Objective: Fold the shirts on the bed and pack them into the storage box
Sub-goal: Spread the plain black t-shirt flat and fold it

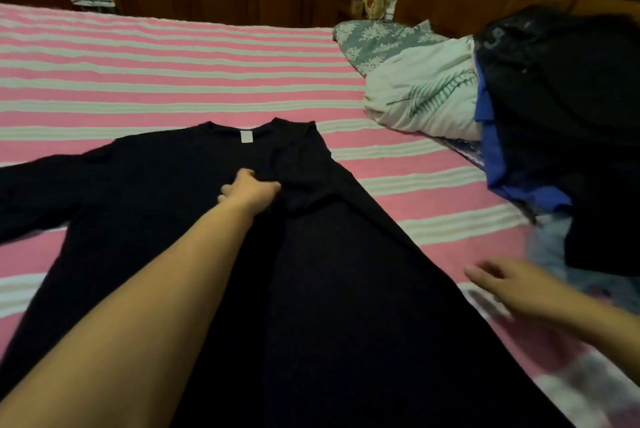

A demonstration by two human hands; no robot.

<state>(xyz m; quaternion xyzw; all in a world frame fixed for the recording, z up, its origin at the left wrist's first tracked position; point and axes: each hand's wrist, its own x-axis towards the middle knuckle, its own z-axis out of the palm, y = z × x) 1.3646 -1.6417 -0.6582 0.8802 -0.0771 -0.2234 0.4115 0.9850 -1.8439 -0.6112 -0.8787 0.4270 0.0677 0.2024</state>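
Head view: black long-sleeved shirt (166, 192) spread flat on pink-and-white striped bedspread (173, 74), collar toward 12 o'clock, white label (244, 137) showing, presumably laid out for folding. Right sleeve side already turned inward over the chest; left sleeve lying out toward 9 o'clock. Left hand (250, 190) at shirt centre, fingers curled and pinching the folded-in fabric, probably to seat the fold. Right hand (509, 285) at 4 o'clock, off the shirt, fingers spread and loosely extended, holding nothing; blurred, contact with bedspread not determinable. Heap of dark and blue clothes (554, 115) at 2 o'clock, awaiting folding. Storage box not seen.
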